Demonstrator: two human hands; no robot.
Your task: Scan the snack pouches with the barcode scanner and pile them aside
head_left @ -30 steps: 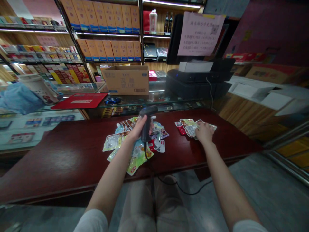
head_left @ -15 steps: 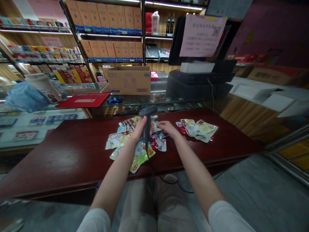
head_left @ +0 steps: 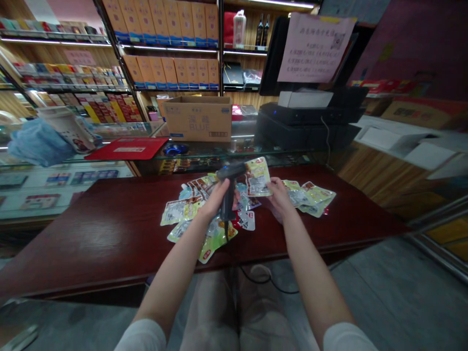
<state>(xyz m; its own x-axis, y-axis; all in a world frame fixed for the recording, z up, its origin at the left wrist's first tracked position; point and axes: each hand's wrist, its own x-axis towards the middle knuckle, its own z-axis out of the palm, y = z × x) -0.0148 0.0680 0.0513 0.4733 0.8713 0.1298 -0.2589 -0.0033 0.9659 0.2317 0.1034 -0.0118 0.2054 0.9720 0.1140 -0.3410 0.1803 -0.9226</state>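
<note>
Pkt (head_left: 258, 178) in R grip (head_left: 281, 195), nr scanner (head_left: 227, 201)

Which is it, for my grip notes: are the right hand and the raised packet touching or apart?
Touching: the head view shows the right hand gripping the raised packet by its edge.

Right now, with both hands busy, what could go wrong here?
The packet might slip, since the right hand seems to pinch only its edge. The larger pile and the smaller pile hold similar-looking packets, so they could get mixed up. The black cable loops by the person's legs and might snag.
</note>
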